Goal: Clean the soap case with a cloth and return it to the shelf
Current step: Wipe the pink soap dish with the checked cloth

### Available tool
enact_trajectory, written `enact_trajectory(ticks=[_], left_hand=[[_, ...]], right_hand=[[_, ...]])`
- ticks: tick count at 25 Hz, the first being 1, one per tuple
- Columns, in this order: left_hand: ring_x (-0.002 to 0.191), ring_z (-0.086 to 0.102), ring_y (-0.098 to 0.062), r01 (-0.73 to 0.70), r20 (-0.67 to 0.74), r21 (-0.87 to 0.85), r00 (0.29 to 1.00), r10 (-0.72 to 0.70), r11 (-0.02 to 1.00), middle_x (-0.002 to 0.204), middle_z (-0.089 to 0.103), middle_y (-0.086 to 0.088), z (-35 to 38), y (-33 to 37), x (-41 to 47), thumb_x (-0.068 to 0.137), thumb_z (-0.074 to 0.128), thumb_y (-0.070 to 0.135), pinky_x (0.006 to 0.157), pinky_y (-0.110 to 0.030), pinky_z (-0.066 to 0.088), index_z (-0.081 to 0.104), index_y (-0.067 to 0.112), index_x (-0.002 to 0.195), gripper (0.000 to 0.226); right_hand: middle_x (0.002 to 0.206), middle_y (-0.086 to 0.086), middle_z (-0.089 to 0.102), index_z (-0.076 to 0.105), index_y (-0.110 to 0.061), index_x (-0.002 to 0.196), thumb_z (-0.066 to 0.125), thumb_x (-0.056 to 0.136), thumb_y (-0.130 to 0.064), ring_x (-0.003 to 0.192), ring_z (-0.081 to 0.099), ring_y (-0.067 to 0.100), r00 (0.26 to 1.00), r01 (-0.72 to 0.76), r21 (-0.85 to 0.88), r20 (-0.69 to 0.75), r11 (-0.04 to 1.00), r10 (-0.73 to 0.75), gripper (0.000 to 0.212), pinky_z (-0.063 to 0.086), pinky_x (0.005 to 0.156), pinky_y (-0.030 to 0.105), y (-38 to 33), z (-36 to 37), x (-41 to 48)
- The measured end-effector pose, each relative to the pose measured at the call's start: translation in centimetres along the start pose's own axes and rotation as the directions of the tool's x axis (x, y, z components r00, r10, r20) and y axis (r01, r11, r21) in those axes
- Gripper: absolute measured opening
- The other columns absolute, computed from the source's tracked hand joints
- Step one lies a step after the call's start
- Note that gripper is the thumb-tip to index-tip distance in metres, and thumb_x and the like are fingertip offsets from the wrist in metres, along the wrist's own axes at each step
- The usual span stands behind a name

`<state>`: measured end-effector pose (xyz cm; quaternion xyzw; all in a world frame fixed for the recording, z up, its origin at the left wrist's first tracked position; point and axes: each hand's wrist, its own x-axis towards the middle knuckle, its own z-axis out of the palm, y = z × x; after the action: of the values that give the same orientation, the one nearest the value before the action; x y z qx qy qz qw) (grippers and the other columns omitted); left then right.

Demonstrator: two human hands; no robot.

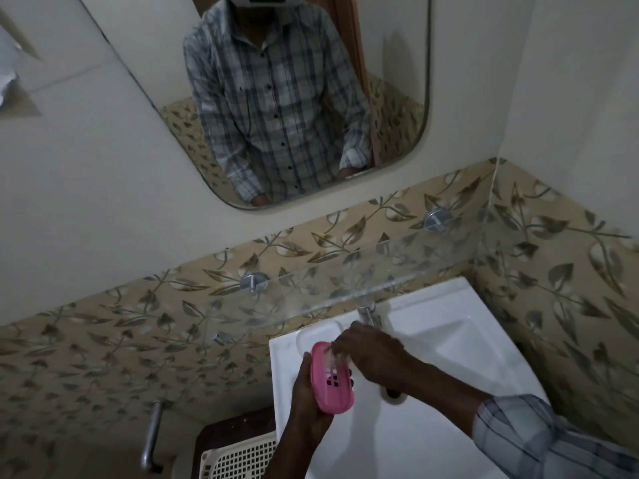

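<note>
A pink soap case (334,388) with small square holes is held over the left part of the white sink (449,347). My left hand (306,392) grips it from the left side and below. My right hand (371,354) is closed over the case's upper end, pressing a small pale, blurred cloth (337,356) into it. A clear glass shelf (380,271) on two metal wall mounts runs along the wall above the sink, with nothing seen on it.
A metal tap (368,314) stands at the back of the sink, just behind my right hand. A mirror (294,98) hangs above. A white lattice basket (238,458) on a dark stool and a metal pipe (152,437) are at lower left.
</note>
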<state>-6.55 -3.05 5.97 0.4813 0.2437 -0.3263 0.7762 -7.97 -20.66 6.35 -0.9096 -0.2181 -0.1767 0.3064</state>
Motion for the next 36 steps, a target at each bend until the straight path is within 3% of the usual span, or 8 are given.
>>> enact_trajectory(ticks=[6, 13, 17, 23, 27, 30, 33, 36], left_hand=[[0.077, 0.069, -0.037, 0.236, 0.262, 0.005, 0.937, -0.229, 0.972, 0.09, 0.067, -0.025, -0.7, 1.2, 0.1, 0.084, 0.059, 0.055, 0.068, -0.039, 0.06, 0.063, -0.01, 0.118, 0.074], [0.086, 0.061, -0.035, -0.041, 0.136, 0.034, 0.99, 0.036, 0.999, 0.105, 0.065, -0.025, 0.1, 1.2, 0.4, 0.093, 0.051, 0.047, 0.079, -0.044, 0.049, 0.063, 0.003, 0.124, 0.055], [0.103, 0.067, -0.04, -0.233, 0.056, 0.174, 0.972, 0.226, 0.957, 0.118, 0.067, -0.03, 1.3, -0.5, 0.0, 0.093, 0.048, 0.047, 0.086, -0.045, 0.057, 0.068, 0.004, 0.119, 0.054], [0.099, 0.073, -0.027, -0.355, -0.017, 0.239, 0.929, 0.369, 0.904, 0.108, 0.076, -0.009, 1.3, -0.3, 0.4, 0.094, 0.041, 0.061, 0.072, -0.035, 0.061, 0.069, 0.035, 0.118, 0.045], [0.11, 0.067, -0.038, -0.252, -0.03, 0.225, 0.964, 0.265, 0.941, 0.121, 0.07, -0.02, 2.3, -0.5, 0.6, 0.095, 0.039, 0.059, 0.085, -0.049, 0.059, 0.066, 0.021, 0.126, 0.055], [0.092, 0.074, -0.032, -0.241, -0.027, 0.297, 0.965, 0.261, 0.924, 0.105, 0.076, -0.018, 2.7, -1.0, 0.4, 0.094, 0.042, 0.056, 0.066, -0.042, 0.062, 0.068, 0.016, 0.117, 0.053], [0.099, 0.071, -0.035, -0.178, -0.031, 0.23, 0.981, 0.19, 0.957, 0.116, 0.069, -0.027, 2.4, 0.5, 0.2, 0.097, 0.044, 0.051, 0.082, -0.046, 0.06, 0.066, 0.007, 0.116, 0.053], [0.1, 0.066, -0.041, 0.056, 0.011, 0.184, 0.998, -0.059, 0.981, 0.11, 0.068, -0.03, 1.3, 2.0, -0.2, 0.093, 0.045, 0.059, 0.087, -0.048, 0.054, 0.067, -0.004, 0.114, 0.069]], right_hand=[[0.125, 0.015, 0.064, 0.065, -0.005, 0.12, 0.057, 0.098, -0.006, 0.12, 0.056, 0.032, 0.828, 0.561, -0.097, 0.045, 0.822, -0.559, 0.023, 0.042, 0.107, 0.041, -0.5, 2.5, -3.8], [0.106, 0.001, 0.072, 0.069, -0.012, 0.119, 0.073, 0.075, -0.01, 0.09, 0.065, 0.021, 0.989, -0.113, -0.233, -0.121, 0.966, 0.087, 0.045, 0.056, 0.072, 0.027, -1.9, 2.3, -0.2], [0.105, 0.008, 0.069, 0.065, -0.01, 0.112, 0.054, 0.094, -0.034, 0.101, 0.065, 0.025, 0.711, -0.699, -0.014, 0.096, 0.715, 0.696, 0.031, 0.046, 0.076, 0.027, -3.0, 2.5, 1.8], [0.094, 0.012, 0.075, 0.068, -0.002, 0.098, 0.08, 0.073, -0.018, 0.077, 0.071, 0.021, 0.35, -0.936, 0.166, 0.536, 0.311, 0.768, 0.032, 0.055, 0.062, 0.027, -2.0, 0.3, 2.3], [0.082, 0.013, 0.064, 0.062, -0.008, 0.082, 0.074, 0.082, -0.023, 0.076, 0.065, 0.02, 0.434, -0.9, 0.174, 0.267, 0.399, 0.861, 0.019, 0.044, 0.061, 0.023, -2.1, -0.3, 3.4], [0.094, 0.015, 0.068, 0.061, -0.012, 0.084, 0.058, 0.093, -0.02, 0.092, 0.067, 0.024, 0.617, -0.785, 0.123, 0.066, 0.607, 0.784, 0.012, 0.038, 0.065, 0.021, -3.3, 0.4, 3.6], [0.101, 0.007, 0.07, 0.071, -0.011, 0.1, 0.067, 0.088, -0.013, 0.091, 0.069, 0.011, 0.853, -0.479, 0.218, -0.114, 0.851, 0.509, 0.012, 0.05, 0.075, 0.012, -4.5, 1.8, 0.8], [0.114, 0.004, 0.069, 0.07, -0.014, 0.112, 0.069, 0.082, 0.004, 0.106, 0.063, 0.021, 0.977, 0.204, -0.085, -0.047, 0.975, -0.209, 0.035, 0.046, 0.099, 0.028, -2.3, 2.8, -3.6]])
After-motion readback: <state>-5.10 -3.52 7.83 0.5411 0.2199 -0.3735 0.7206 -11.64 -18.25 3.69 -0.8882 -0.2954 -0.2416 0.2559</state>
